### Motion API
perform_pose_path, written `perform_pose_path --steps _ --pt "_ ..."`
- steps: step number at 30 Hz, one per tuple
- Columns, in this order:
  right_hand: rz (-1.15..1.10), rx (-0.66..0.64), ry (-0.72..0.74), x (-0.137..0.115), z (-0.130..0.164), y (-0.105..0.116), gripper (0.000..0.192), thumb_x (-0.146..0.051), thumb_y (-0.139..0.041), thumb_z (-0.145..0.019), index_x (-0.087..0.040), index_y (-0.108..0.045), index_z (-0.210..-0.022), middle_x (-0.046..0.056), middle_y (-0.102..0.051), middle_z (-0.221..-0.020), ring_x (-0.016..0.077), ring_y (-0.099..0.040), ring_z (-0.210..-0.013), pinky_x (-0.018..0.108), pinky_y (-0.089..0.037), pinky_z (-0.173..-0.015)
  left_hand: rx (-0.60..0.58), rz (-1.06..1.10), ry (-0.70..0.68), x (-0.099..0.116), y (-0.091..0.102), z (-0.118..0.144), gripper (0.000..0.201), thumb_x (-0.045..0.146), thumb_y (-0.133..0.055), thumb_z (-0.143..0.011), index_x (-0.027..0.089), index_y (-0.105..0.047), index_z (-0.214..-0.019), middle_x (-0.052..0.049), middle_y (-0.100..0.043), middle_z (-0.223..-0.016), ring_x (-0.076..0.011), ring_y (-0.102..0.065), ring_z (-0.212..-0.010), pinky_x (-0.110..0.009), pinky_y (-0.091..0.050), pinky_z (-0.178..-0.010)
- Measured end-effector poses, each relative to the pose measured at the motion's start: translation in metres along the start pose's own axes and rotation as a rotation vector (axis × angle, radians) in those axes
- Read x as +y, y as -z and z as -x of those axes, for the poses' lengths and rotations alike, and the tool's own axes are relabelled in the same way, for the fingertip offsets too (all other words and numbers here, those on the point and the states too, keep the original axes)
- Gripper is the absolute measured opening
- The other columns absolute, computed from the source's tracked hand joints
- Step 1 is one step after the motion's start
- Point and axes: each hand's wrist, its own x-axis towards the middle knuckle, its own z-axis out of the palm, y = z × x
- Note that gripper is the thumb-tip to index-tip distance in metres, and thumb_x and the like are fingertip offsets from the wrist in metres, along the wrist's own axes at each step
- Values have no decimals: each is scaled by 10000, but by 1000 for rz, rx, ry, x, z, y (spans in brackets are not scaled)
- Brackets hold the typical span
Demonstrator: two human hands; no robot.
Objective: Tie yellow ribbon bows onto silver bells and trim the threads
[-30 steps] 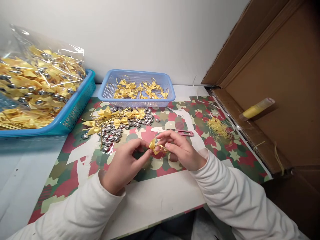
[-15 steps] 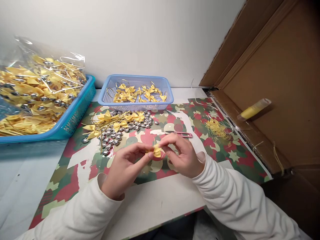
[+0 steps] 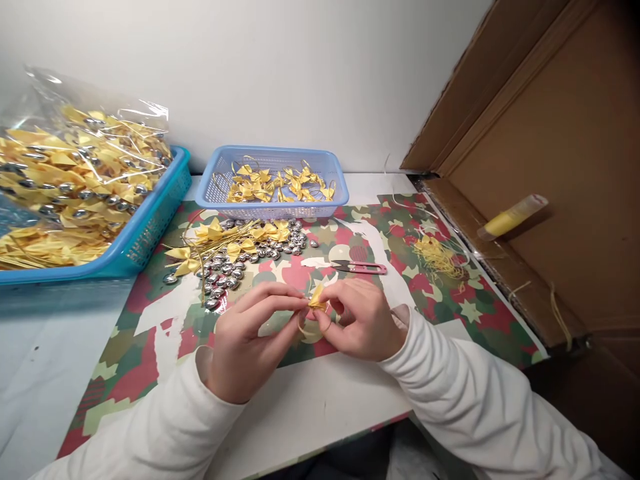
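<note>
My left hand (image 3: 250, 333) and my right hand (image 3: 357, 317) meet over the patterned mat (image 3: 150, 320), both pinching one small yellow ribbon bow (image 3: 317, 298). A thin gold cord loop (image 3: 313, 328) hangs below the bow between my fingers. Beyond my hands lies a heap of silver beads (image 3: 235, 263) mixed with loose yellow bows (image 3: 210, 235) on gold cords. Pink thread snips (image 3: 363, 268) lie just past my right hand.
A light blue basket (image 3: 273, 208) of finished bows stands at the back. A teal basket (image 3: 145, 227) at left holds a clear bag (image 3: 75, 173) full of bows. A tuft of yellow thread scraps (image 3: 437, 257) lies right, beside a cardboard box (image 3: 550, 167) with a yellow tube (image 3: 513, 217).
Both hands stayed together on the bow, shifting slightly toward me. The bow was turned in my fingers and the gold cord loop now hangs below it.
</note>
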Motion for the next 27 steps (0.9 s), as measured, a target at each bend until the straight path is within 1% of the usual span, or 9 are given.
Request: perform_pose_path --steps 3,5,8,11,16,18,21,24,27 --pt "89 48 82 0 0 0 29 -182 -556 -808 -204 -568 -794 -36 -571 -568 109 -470 -483 273 -340 -530 1 -34 -53 4 1 -1 164 55 -672 -779 201 -695 -848 -42 -698 -849 -155 -671 -762 -277 -560 -674" --pt "96 39 94 -1 0 0 49 -182 -548 -827 -204 -568 -789 -26 -593 -587 110 -483 -490 271 -347 -533 5 -55 -64 6 2 -1 155 55 -666 -779 198 -694 -834 -48 -707 -842 -162 -679 -759 -282 -566 -674" --pt "40 -27 18 -3 0 0 54 -207 -536 -830 -202 -576 -793 -20 -615 -610 105 -487 -485 257 -370 -534 8 -72 -55 8 2 -2 130 75 -665 -780 200 -692 -804 -44 -716 -814 -164 -687 -731 -282 -573 -656" --pt "14 -73 -46 -4 -1 0 78 -228 -521 -813 -196 -576 -768 -25 -596 -581 105 -481 -477 259 -366 -534 14 -73 -47 10 2 -3 116 85 -665 -781 200 -683 -773 -41 -714 -788 -159 -685 -705 -274 -574 -636" --pt "-14 -69 -55 -5 -1 -2 149 -186 -460 -816 -196 -553 -700 -17 -596 -574 102 -471 -486 258 -377 -547 8 -35 -49 10 1 -3 126 68 -677 -770 193 -670 -761 -41 -710 -791 -148 -683 -705 -258 -571 -625" --pt "-50 -60 -84 -5 0 -3 153 -166 -460 -806 -198 -542 -680 -18 -584 -568 98 -459 -488 245 -382 -534 5 -12 -36 9 1 -1 138 58 -679 -766 195 -664 -758 -36 -706 -796 -146 -680 -712 -259 -569 -625" --pt "-168 -59 -181 -8 -1 -2 146 -157 -472 -790 -192 -525 -659 -30 -542 -551 81 -425 -462 218 -368 -485 0 57 27 4 0 4 156 57 -688 -761 209 -652 -772 -21 -699 -810 -149 -676 -735 -268 -567 -634" --pt "-290 -55 -292 -10 -3 0 134 -170 -497 -780 -189 -520 -650 -47 -495 -524 68 -402 -437 199 -348 -443 14 140 105 0 0 9 174 56 -668 -778 225 -639 -807 -15 -685 -865 -156 -671 -796 -285 -565 -674" --pt "-357 -51 -338 -11 -4 2 138 -178 -514 -782 -188 -522 -645 -51 -488 -521 63 -399 -433 190 -334 -423 55 174 152 -2 -1 12 179 55 -647 -798 232 -632 -815 -15 -656 -923 -155 -653 -862 -282 -553 -707"
